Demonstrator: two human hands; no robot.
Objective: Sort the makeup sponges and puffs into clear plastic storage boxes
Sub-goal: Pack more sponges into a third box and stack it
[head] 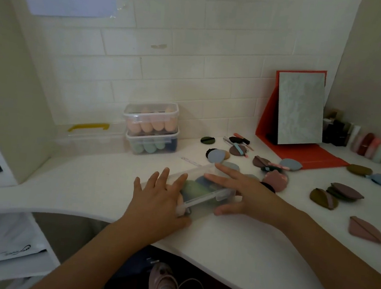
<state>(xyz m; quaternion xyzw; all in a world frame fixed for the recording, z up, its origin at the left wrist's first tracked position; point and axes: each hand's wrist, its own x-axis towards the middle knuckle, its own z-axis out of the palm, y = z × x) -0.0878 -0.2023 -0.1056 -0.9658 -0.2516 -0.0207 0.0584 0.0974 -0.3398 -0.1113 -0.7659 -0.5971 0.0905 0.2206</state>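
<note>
Clear plastic storage box [205,194] of soft sponges [190,188], shown near the desk's [233,240] front edge, pressed under the flat, spread-fingered left hand [158,195] and right hand [247,195]; judged light, rigid and slick, it is best gripped at its ends.

Left hand [158,197]; right hand [245,195]; fingers [225,171] straight, splayed
</note>
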